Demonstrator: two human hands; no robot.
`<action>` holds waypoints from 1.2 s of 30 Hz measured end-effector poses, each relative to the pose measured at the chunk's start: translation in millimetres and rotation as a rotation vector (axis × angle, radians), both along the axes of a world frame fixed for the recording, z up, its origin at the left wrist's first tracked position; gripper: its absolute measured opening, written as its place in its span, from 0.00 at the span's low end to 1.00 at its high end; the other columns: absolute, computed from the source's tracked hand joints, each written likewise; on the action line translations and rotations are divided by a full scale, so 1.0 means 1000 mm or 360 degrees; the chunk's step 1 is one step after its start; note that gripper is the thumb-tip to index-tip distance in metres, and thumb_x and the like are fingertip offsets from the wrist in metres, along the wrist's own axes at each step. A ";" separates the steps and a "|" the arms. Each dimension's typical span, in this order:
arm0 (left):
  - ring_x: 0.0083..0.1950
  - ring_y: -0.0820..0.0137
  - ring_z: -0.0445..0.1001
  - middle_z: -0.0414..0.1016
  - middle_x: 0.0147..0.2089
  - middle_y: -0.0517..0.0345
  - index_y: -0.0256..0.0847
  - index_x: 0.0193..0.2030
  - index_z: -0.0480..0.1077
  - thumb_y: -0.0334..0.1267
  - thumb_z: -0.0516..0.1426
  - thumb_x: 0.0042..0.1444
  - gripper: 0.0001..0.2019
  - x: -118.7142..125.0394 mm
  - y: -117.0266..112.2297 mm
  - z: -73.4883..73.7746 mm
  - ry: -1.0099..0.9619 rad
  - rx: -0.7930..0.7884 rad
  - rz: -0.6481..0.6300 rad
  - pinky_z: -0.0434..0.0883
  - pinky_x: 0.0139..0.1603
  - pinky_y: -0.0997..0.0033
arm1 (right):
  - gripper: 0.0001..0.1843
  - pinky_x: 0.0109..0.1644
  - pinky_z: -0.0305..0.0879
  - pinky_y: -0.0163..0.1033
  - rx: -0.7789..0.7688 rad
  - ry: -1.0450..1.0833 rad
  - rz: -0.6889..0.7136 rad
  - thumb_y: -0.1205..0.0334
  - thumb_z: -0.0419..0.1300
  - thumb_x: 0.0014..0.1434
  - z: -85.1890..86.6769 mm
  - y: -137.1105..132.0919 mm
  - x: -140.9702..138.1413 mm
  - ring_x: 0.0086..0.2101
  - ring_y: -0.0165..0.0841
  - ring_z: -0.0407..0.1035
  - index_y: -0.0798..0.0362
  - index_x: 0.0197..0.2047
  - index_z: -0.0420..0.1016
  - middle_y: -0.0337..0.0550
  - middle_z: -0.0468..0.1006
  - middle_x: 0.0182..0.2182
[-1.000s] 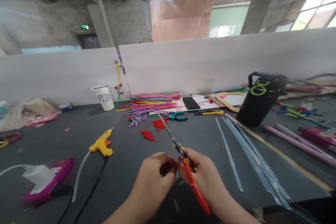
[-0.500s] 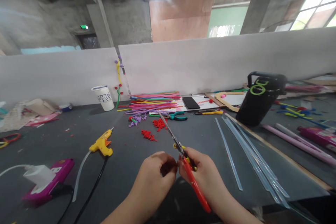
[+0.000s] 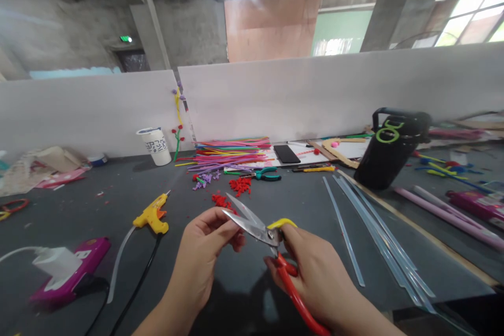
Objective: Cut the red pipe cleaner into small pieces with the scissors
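Note:
My right hand (image 3: 315, 260) grips a pair of scissors (image 3: 254, 229) by its red and yellow handles, the blades parted and pointing up and left. Close to the lower blade's tip is my left hand (image 3: 207, 252), its thumb and fingers pinched together; whatever lies between them is hidden. Just beyond the fingers lies a small pile of red fuzzy pieces (image 3: 221, 200), and a second red pile (image 3: 240, 185) sits behind it. Purple fuzzy pieces (image 3: 202, 182) are scattered to their left.
A yellow glue gun (image 3: 153, 213) and a magenta power strip (image 3: 74, 272) lie left. Pipe cleaners (image 3: 232, 155), teal-handled pliers (image 3: 268, 174) and a phone (image 3: 286, 154) lie at the back. Clear glue sticks (image 3: 378, 236) and a black bottle (image 3: 391, 149) are right; a white cup (image 3: 155, 147) stands back left.
The scissor blades have opened and swung left. My left hand has moved up and left toward the near red pile, its pinch now by the blade tip.

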State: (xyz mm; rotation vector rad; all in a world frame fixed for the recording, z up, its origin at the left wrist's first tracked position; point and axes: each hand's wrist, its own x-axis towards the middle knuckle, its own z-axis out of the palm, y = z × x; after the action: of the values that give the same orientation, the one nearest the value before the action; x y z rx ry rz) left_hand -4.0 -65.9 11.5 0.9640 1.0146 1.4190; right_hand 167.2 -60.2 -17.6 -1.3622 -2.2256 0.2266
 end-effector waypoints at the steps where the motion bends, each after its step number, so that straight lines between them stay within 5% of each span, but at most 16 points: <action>1: 0.22 0.78 0.66 0.70 0.20 0.63 0.36 0.24 0.69 0.30 0.58 0.45 0.02 0.001 -0.001 0.001 -0.0009 0.0021 0.0024 0.63 0.23 0.79 | 0.08 0.26 0.50 0.33 -0.0007 -0.0042 -0.0018 0.56 0.52 0.50 -0.001 -0.001 0.000 0.23 0.31 0.60 0.52 0.29 0.61 0.39 0.67 0.23; 36: 0.21 0.77 0.67 0.71 0.20 0.62 0.35 0.24 0.70 0.29 0.58 0.44 0.01 -0.002 -0.005 0.003 -0.0069 0.0031 0.0065 0.64 0.23 0.78 | 0.10 0.27 0.50 0.35 0.0201 -0.0171 -0.0010 0.54 0.51 0.52 -0.011 0.001 -0.001 0.23 0.33 0.63 0.52 0.27 0.62 0.41 0.70 0.23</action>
State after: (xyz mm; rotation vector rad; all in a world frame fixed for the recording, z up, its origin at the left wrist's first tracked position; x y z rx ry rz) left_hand -6.2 -70.6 14.9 0.9271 0.9950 1.4800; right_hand 166.7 -59.7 -28.8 -1.3418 -2.2805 0.0102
